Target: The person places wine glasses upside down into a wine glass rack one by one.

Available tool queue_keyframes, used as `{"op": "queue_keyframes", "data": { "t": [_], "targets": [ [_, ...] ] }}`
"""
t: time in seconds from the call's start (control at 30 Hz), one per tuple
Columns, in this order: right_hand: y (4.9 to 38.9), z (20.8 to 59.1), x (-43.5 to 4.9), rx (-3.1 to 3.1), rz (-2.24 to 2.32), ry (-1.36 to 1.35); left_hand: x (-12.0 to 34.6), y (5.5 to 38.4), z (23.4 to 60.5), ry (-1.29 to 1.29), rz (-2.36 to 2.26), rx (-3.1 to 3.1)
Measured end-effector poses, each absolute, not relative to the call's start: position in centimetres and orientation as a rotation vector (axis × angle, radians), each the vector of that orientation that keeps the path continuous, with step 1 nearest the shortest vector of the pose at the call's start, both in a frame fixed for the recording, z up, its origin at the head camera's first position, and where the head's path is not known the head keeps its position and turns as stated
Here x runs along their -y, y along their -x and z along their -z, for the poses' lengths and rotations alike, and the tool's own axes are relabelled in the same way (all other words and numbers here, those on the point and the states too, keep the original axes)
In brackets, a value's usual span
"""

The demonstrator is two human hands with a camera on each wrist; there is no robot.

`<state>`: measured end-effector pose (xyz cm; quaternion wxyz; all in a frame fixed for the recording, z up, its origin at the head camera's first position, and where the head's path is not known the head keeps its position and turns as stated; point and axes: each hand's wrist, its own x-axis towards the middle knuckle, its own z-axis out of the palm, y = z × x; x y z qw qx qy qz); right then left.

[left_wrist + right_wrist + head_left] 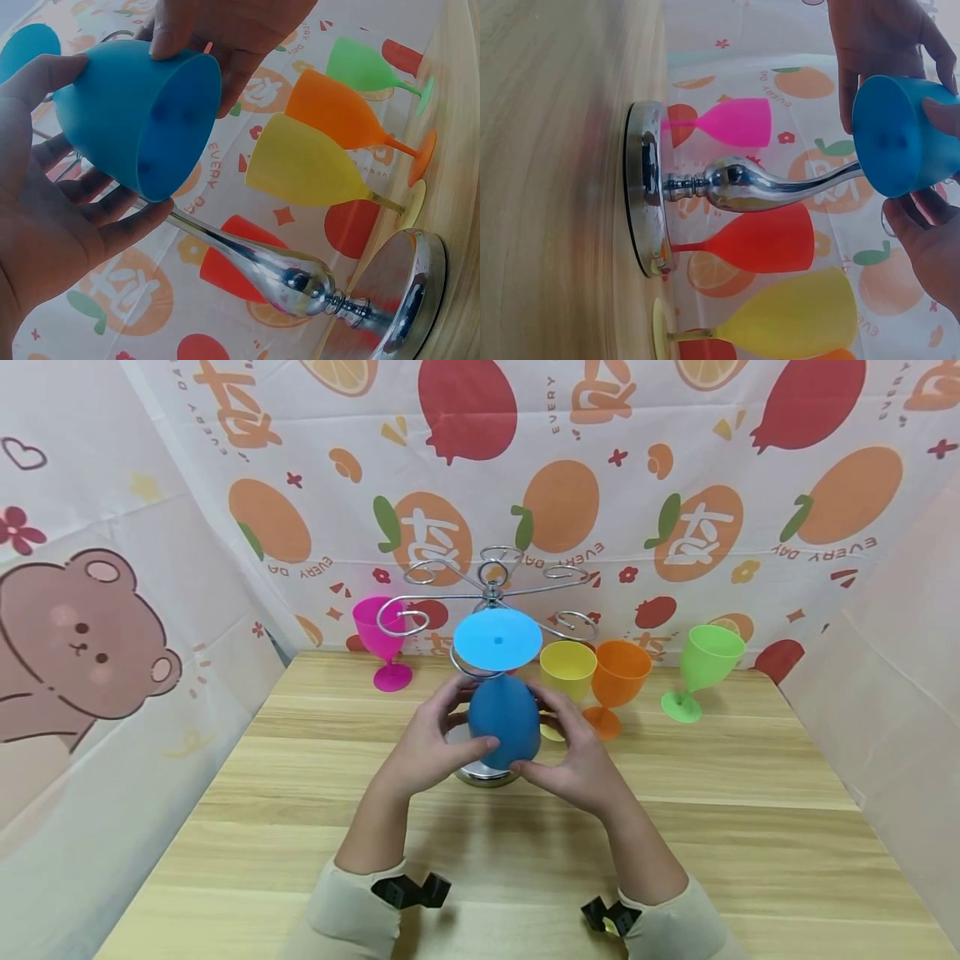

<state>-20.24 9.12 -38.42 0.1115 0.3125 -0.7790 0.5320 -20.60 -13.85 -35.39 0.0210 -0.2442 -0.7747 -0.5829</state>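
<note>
- Blue goblet (504, 722): inverted, mouth down and foot uppermost, held above the table in front of the upper part of a chrome rack (285, 281); whether its stem sits in a wire loop cannot be determined.
- Left hand (438, 735): fingers and thumb curved around the bowl's left side, gripping it.
- Right hand (570, 747): grips the bowl's right side, thumb near the rim.
- Rack: upright on a round base, curled wire arms (431, 597) spreading from the top.
- Pink goblet (382, 627): upright, left of the rack.
- Red goblet (772, 238): upright behind the rack, largely hidden in the head view.
- Yellow goblet (567, 670), orange goblet (622, 672) and green goblet (711, 656): upright, in that order rightward.
- Table (285, 827): wood-grained, backed by fruit-printed cloth (562, 506).
</note>
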Motion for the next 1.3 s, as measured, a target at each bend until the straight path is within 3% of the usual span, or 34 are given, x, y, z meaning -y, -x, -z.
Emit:
{"op": "queue_keyframes", "data": {
  "t": [1.3],
  "targets": [
    [20.8, 39.0, -8.5, 2.408, -1.655, -0.913, 15.2, 21.2, 35.5, 0.716, 1.743, 2.598]
  ]
}}
